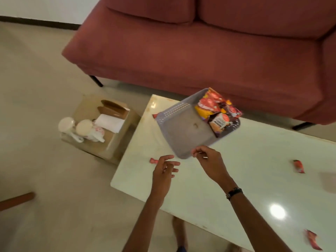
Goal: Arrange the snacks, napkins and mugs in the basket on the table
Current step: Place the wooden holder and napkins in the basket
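A grey perforated basket [183, 131] sits on the white table [245, 179], tilted up, with several snack packets [217, 111] bunched at its far end. My right hand [209, 160] pinches the basket's near rim. Just left of the basket, my left hand [164, 170] hovers over the table with fingers apart and nothing in it. Small red snacks lie loose on the table: one [153, 160] by my left hand, one [299, 166] at the right, one [312, 240] at the front right. Two white mugs [81, 128] and white napkins [111, 122] rest on a cardboard box [101, 142] left of the table.
A red sofa [200, 51] stands behind the table. The cardboard box sits on the beige floor against the table's left end. A brown wooden bar [17, 200] pokes in at the left edge. Part of another red snack [154, 115] shows behind the basket's left corner.
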### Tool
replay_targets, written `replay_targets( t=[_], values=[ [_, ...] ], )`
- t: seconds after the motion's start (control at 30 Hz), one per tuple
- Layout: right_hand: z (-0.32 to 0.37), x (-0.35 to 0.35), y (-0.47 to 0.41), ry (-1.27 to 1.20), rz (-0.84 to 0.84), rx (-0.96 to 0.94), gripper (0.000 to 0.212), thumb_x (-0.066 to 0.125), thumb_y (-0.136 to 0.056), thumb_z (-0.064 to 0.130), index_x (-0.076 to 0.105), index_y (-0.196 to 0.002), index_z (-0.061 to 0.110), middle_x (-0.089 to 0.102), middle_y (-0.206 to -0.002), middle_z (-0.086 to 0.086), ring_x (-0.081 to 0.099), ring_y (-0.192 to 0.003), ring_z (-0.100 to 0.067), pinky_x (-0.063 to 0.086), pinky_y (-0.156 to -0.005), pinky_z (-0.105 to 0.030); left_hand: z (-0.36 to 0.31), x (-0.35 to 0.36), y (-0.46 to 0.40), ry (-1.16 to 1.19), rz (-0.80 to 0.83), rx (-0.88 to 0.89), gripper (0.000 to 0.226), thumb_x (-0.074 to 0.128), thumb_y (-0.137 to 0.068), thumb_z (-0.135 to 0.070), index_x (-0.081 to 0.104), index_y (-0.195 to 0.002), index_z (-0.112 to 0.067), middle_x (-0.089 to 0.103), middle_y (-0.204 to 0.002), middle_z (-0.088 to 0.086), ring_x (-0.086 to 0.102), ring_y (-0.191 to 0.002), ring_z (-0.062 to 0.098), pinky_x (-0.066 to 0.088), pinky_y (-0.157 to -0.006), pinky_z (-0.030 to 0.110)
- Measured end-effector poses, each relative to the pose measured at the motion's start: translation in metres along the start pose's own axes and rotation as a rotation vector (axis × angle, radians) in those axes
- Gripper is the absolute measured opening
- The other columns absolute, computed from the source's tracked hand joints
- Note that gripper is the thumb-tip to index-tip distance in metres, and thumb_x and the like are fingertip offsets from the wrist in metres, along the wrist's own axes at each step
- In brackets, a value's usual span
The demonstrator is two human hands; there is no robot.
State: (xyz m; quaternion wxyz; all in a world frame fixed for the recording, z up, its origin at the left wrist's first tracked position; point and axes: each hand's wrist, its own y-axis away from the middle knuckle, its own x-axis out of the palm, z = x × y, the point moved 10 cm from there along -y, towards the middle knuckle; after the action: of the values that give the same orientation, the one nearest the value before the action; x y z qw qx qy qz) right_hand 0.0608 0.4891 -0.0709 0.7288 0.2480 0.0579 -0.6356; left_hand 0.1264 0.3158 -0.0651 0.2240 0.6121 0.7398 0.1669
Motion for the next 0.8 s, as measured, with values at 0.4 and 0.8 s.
replay_targets(
  t=[0.4,0.8],
  values=[
    [0.082,0.159,-0.056,0.064,0.306,-0.087,0.03,0.051,-0.087,0.0,0.063,-0.079,0.025,0.07,-0.091,0.001,0.068,-0.081,-0.018,0.057,-0.077,-0.033,-0.008,-0.157,-0.052,0.115,-0.298,-0.014,0.015,0.044,-0.095,-0.007,0.053,-0.106,-0.012,0.067,-0.092,0.003,0.061,-0.079,0.02,0.047,-0.071,0.029],
    [0.134,0.258,-0.189,0.195,0.142,-0.133,0.021,0.045,-0.095,0.012,0.064,-0.104,0.008,0.069,-0.103,-0.01,0.063,-0.092,-0.022,0.052,-0.083,-0.031,-0.031,-0.229,-0.186,0.294,-0.295,-0.092,0.048,0.042,-0.095,-0.003,0.029,-0.141,-0.009,0.038,-0.145,0.015,0.043,-0.13,0.029,0.04,-0.099,0.037]
  ],
)
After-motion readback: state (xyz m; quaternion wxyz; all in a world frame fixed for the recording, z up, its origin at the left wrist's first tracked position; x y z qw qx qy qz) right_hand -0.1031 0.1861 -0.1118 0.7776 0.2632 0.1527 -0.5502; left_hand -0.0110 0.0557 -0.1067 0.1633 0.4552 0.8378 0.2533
